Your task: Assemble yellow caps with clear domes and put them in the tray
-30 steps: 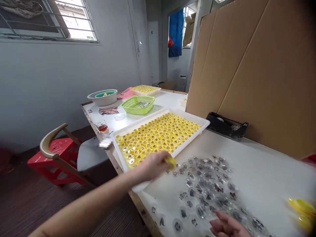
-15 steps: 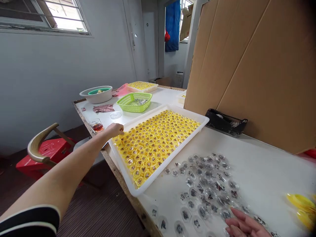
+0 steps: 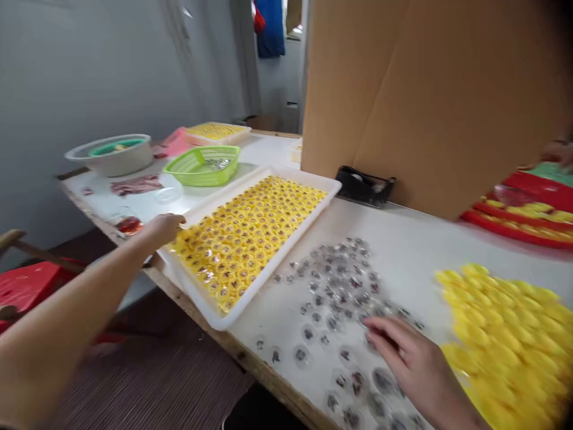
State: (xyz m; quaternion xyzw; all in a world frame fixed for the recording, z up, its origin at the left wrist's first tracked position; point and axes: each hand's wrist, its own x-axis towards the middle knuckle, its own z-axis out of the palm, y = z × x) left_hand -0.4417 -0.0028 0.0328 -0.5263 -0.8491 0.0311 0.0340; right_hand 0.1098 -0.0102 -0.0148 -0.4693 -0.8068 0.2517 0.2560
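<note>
My left hand (image 3: 165,230) is at the left rim of a white tray (image 3: 286,257), its fingers curled down by the yellow pieces inside. What those fingers hold, if anything, is hidden. Rows of round yellow pieces (image 3: 250,230) with small printed pictures fill most of the tray. Over a scatter of clear printed discs (image 3: 333,272) on the table, my right hand (image 3: 409,361) has its thumb and forefinger drawn close together. Whether a disc is between those fingertips I cannot make out. Beside the right hand lies a spread of plain yellow pieces (image 3: 505,334).
Behind the tray stand a green basket (image 3: 201,170), a basin (image 3: 129,161) and another tray of yellow pieces (image 3: 217,134). A glass of reddish drink (image 3: 129,224) sits near the left edge. A tape dispenser (image 3: 364,185) is before a large cardboard sheet (image 3: 380,89). A red tray (image 3: 528,209) lies right.
The view has swung right and down, bringing more yellow pieces and the red tray into sight. My right hand has moved farther over the discs, its fingers closing; my left hand stays by the tray rim.
</note>
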